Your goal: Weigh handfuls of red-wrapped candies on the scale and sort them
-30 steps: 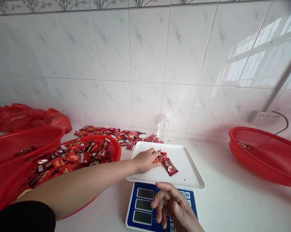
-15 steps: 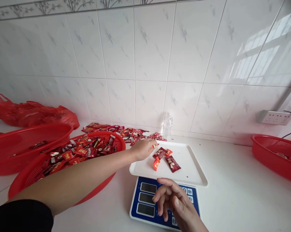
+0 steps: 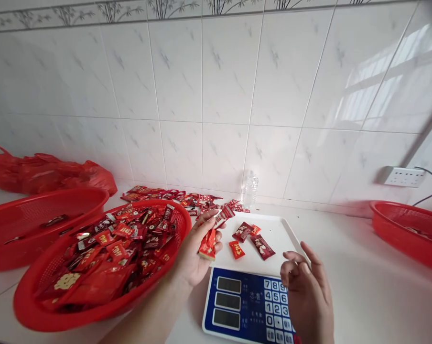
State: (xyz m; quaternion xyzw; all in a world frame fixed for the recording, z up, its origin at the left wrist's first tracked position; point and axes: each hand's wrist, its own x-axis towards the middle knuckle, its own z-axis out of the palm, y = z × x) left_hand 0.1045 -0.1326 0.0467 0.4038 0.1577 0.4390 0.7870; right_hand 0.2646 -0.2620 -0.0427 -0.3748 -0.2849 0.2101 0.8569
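My left hand [image 3: 196, 251] is closed around wrapped candies, palm turned up, above the left side of a white tray [image 3: 284, 239]. A bright red-orange wrapped candy [image 3: 208, 244] hangs at its palm, and a darker red packet [image 3: 225, 216] sticks out past the fingertips. On the tray lie several more wrapped candies [image 3: 262, 247], some dark red, some orange-red. The tray rests on a blue and white digital scale [image 3: 253, 296] with blank displays. My right hand [image 3: 311, 284] hovers over the scale's right edge, fingers loosely bent and apart, holding nothing visible.
A red plastic basket [image 3: 33, 298] heaped with wrapped candies stands left of the scale. Behind it is another red basket [image 3: 94, 198], then red plastic bags [image 3: 58, 174]. Loose packets [image 3: 155, 193] and a clear bottle [image 3: 251, 188] line the tiled wall. A red basket [image 3: 391, 229] sits far right.
My left hand has drawn back from the tray's far left corner toward me and turned palm up, showing candies in it. My right hand has moved right, uncovering the scale's keys.
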